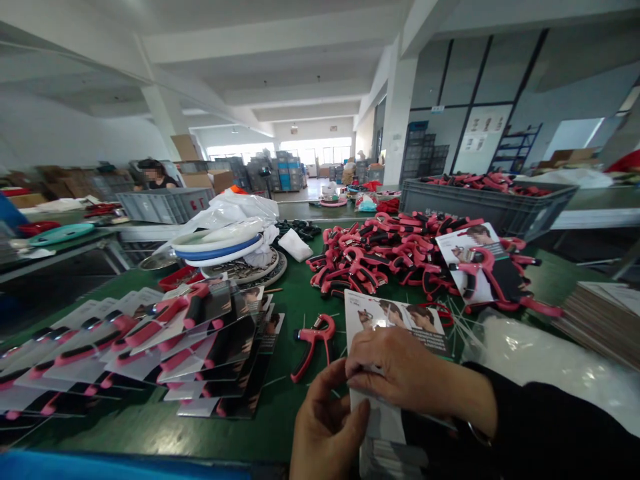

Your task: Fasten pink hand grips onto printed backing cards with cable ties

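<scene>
A printed backing card (363,312) stands tilted in front of me, with pictures along its top. My right hand (403,370) is closed on the card's face, fingers bent and pressed together. At the card's left edge, my left hand (327,427) pinches it with thumb and fingers. Whatever lies between the fingertips is hidden. Beneath my hands is a stack of cards (387,460). A single pink and black hand grip exerciser (315,347) lies on the green table just left of the card. Thin white ties (457,327) stick out behind it.
Carded grips (200,347) lie in overlapping rows at left. A heap of loose grips (370,253) is ahead, with one carded grip (480,267) leaning on it. A grey crate (480,207), plastic bag (545,360) and card stack (605,313) are at right. A person (155,175) sits far left.
</scene>
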A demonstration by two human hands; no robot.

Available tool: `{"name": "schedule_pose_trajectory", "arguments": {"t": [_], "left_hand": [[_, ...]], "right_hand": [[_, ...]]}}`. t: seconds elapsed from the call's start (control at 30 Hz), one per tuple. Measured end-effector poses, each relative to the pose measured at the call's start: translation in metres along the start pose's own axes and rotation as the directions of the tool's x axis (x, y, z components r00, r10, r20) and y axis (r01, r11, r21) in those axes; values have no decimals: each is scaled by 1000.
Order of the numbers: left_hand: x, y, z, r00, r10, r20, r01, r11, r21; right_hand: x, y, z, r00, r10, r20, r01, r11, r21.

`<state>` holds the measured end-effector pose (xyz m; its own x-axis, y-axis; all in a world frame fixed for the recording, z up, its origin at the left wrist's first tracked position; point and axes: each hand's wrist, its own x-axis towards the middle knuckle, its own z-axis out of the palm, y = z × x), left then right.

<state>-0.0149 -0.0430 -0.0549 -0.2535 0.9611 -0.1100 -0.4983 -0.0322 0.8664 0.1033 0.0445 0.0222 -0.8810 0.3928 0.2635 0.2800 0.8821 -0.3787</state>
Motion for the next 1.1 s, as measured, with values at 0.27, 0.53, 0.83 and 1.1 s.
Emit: {"name": "schedule_pose_trajectory", "arguments": {"t": [0.27,0.53,0.83,1.1], "left_hand": [[10,-3,0,995,-101,10,101,995,13],[21,-4,-14,995,-41,93,-4,898,439],[72,17,-67,976,177,127,-109,-107,988],[88,36,-73,958,254,133,-144,27,989]], "right_hand": [[9,10,-15,970,47,-239,-12,989,148],[-25,41,-19,888,354,-293,-289,926,243],[-114,72,13,800,471,-371,-518,855,-31],[-111,60,8,766,433,-476,-491,871,2]]}}
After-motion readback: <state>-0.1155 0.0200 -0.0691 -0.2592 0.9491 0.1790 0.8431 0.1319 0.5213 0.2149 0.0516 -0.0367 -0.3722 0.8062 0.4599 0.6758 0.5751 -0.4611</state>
